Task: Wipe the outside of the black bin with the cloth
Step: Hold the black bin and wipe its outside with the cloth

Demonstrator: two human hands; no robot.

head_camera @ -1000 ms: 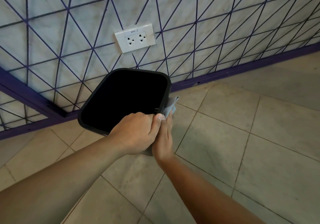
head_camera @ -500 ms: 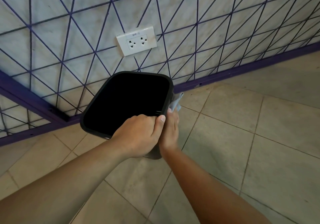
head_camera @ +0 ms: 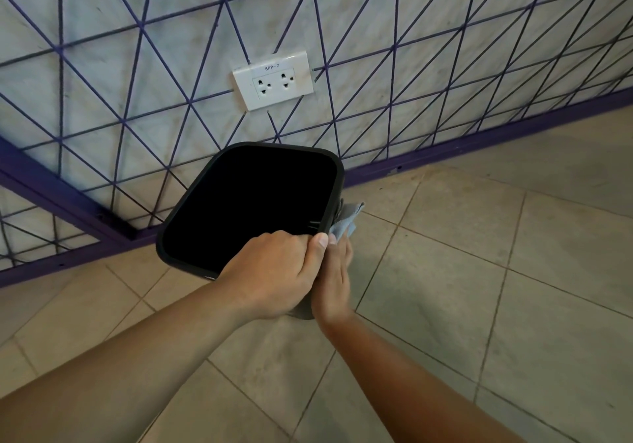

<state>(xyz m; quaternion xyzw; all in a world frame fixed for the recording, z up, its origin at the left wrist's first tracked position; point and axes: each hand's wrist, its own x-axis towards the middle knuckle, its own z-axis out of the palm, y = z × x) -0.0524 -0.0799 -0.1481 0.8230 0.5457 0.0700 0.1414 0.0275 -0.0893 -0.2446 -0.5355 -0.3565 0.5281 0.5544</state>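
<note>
The black bin [head_camera: 274, 145] is tilted off the tiled floor, its dark opening facing me. My left hand [head_camera: 274, 271] grips the near rim, fingers curled over the edge and thumb on the right corner. My right hand [head_camera: 334, 281] lies along the bin's right outer side with its fingers stretched upward. It presses a light blue-grey cloth [head_camera: 346, 223] against that side. The cloth bunches out above my fingertips, just under the rim. The bin's lower body is hidden behind my hands.
A marble-look wall with purple diagonal lines and a purple skirting [head_camera: 479, 141] stands just behind the bin. A white double socket [head_camera: 273, 80] sits on the wall above it. Beige floor tiles [head_camera: 445, 271] stretch to the right and toward me.
My right hand slid the cloth up the bin's right side, then slightly back down. My left hand kept its grip on the rim.
</note>
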